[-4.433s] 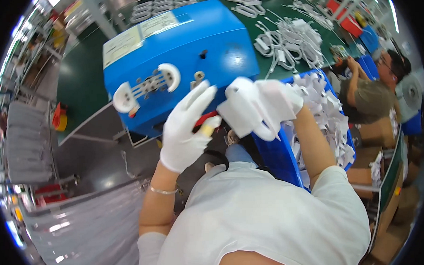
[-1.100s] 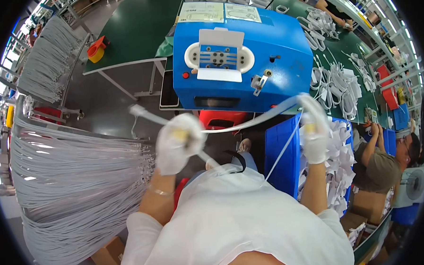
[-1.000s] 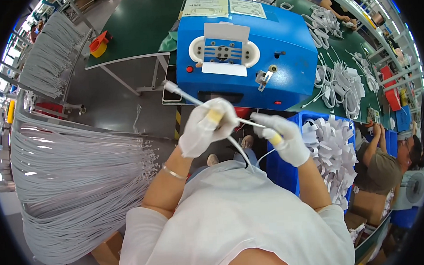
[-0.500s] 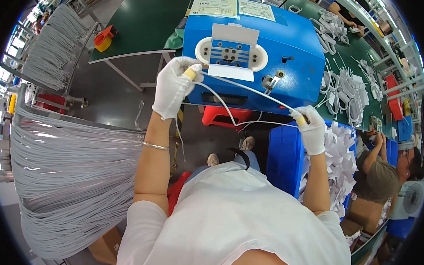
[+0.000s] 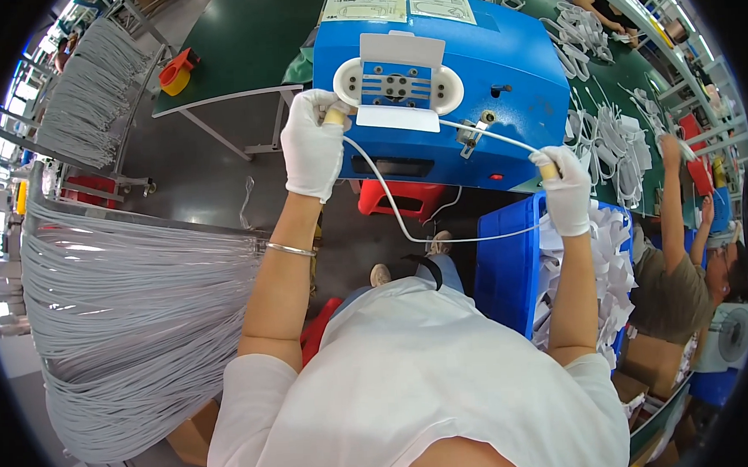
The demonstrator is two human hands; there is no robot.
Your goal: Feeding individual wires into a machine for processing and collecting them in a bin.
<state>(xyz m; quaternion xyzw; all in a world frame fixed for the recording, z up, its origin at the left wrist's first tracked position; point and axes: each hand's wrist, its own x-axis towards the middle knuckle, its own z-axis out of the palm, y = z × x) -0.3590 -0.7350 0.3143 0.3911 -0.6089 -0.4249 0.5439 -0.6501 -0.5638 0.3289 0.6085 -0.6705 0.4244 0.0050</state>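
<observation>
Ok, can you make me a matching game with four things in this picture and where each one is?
Things:
1. white cable
2. blue machine
3. blue bin
4. grey cable bundle

Places:
A. hanging in rows on the person's left
B. stretched between the left hand and right hand
C. on the green table, in front of the person
D. by the person's right arm, full of white pieces

Pairs: 1-B, 2-C, 3-D, 4-A

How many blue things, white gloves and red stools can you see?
Blue machine: 1
Blue bin: 1
White gloves, on the left hand and right hand: 2
Red stool: 1
Total: 5
</observation>
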